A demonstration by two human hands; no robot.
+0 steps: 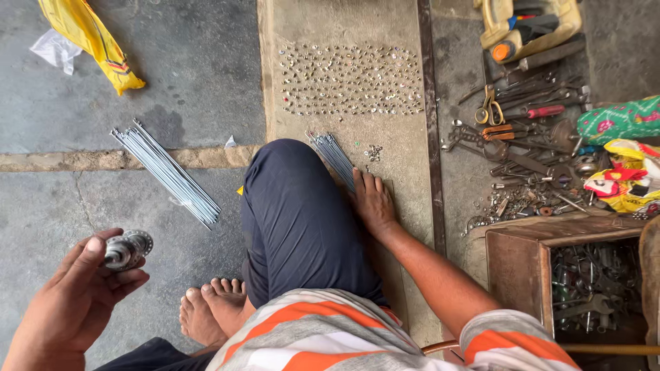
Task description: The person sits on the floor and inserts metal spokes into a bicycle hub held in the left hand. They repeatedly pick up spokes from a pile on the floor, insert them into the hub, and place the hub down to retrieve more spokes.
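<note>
- The left hand sat low at the near left, palm up and fingers curled, thumb and fingertips closed around a metal wheel hub, a short shiny cylinder with round flanges.
- The right arm reached forward past a bent knee in dark trousers; the right hand lay flat, palm down, fingers spread loosely on the concrete slab, gripping nothing, its fingertips touching the near end of a small bundle of thin steel spokes.
- Bare feet rested on the grey floor between the hub and the knee.
- A rusty, open metal box at the near right held a jumble of dull metal parts.
- A larger bundle of long, bright spokes lay diagonally on the floor to the left, well apart from both hands.
- Beyond the right hand, small silvery nipples were laid out in rough rows on the slab.
- To the right lay scattered hand tools, scissors and pliers with orange and red grips, beside colourful patterned cloth.
- At the far left lay a crumpled yellow bag with a striped edge, beside a scrap of white plastic.
</note>
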